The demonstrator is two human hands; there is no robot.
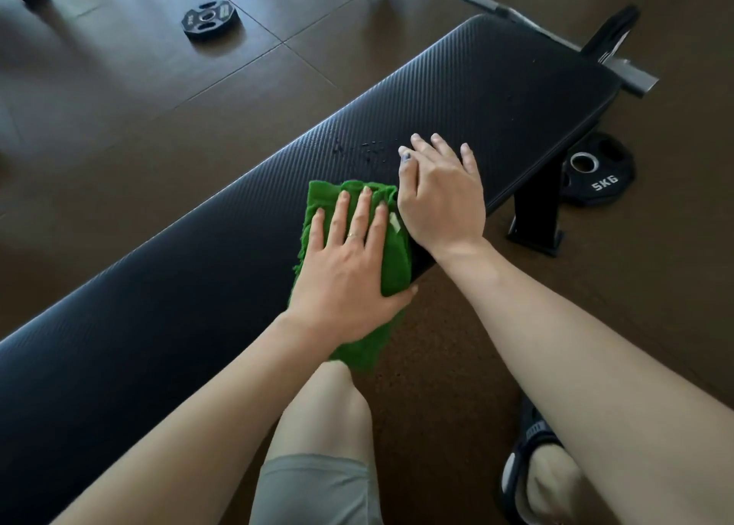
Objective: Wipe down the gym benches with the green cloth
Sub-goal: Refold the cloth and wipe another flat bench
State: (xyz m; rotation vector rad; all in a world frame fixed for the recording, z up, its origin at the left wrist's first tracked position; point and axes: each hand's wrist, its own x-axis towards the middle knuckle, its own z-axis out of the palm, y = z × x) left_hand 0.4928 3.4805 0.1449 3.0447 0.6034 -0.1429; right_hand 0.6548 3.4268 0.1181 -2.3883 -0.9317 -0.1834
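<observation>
I am in the middle of the wiping, I think, and not near the end. My left hand (pixel 349 274) lies flat with straight fingers on the folded green terry cloth (pixel 391 254), and it presses the cloth down on the long black padded gym bench with the ribbed cover (pixel 159 286). The cloth sits about at the middle of the bench length, at the near edge, and one end of it hangs down over this edge toward my knee. My right hand (pixel 441 195) is just beside the cloth on its right side; the fingers are spread and rest open on the bench, holding nothing. A little farther than the cloth I see a patch of small wet drops (pixel 365 149) on the cover, so this part is not wiped yet. The right, far end of the bench looks dry and I cannot tell if it is already cleaned; the same for the left, near end, which is dark. I judge that the patch and probably the remaining length are left to do. On the brown floor a black 5 kg weight plate (pixel 595 171) lies near the bench leg. No other bench is in view, so I cannot say how many remain.
</observation>
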